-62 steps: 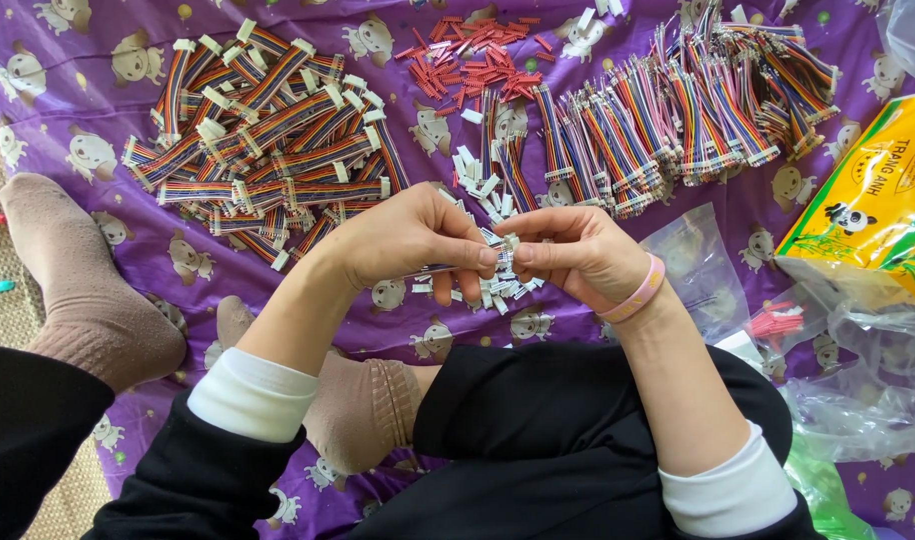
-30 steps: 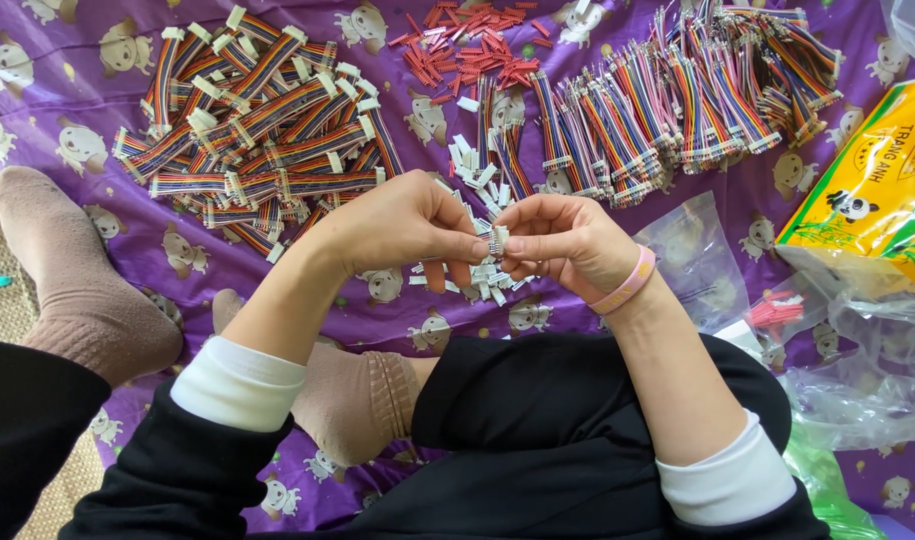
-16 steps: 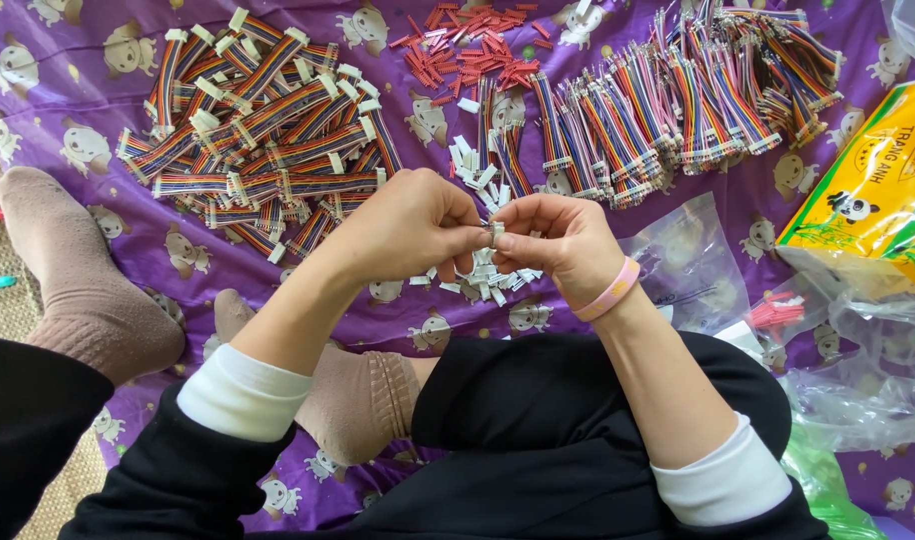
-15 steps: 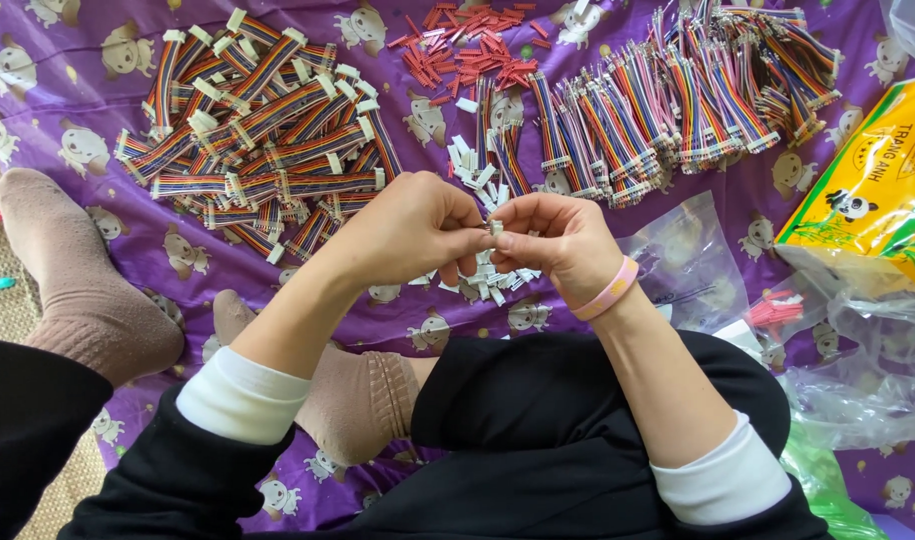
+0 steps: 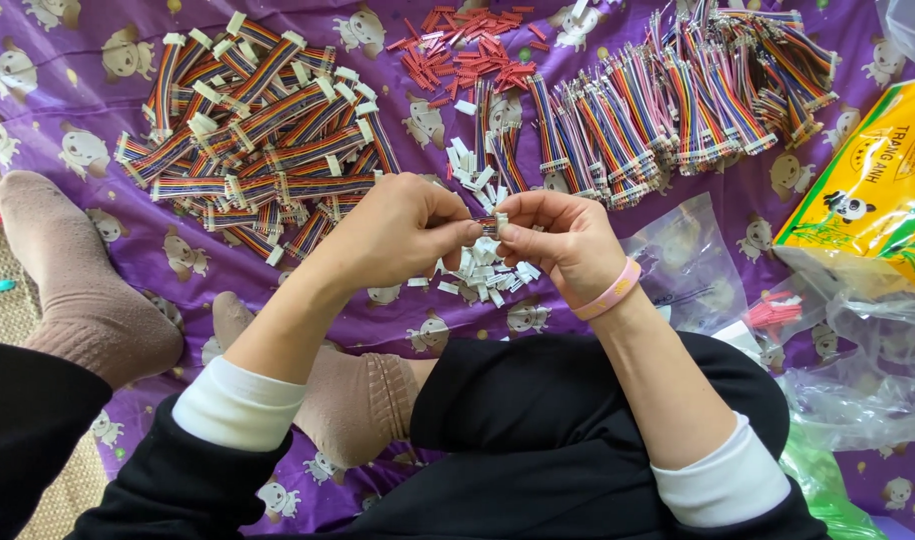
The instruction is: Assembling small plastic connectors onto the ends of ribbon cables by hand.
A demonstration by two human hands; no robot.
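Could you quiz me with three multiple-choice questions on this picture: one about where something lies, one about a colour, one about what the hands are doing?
1. Where does the heap of small red pieces lie?
A. top middle of the cloth
B. on the lap
C. beside the sock

2. What colour is the wristband?
A. green
B. pink
C. black

3. What are the left hand and right hand doing?
A. resting apart
B. pinching one small white plug together
C. folding the cloth

Answers: 1 A, it sits between the cable piles; 2 B, pink on the right wrist; 3 B, fingertips meet on it.
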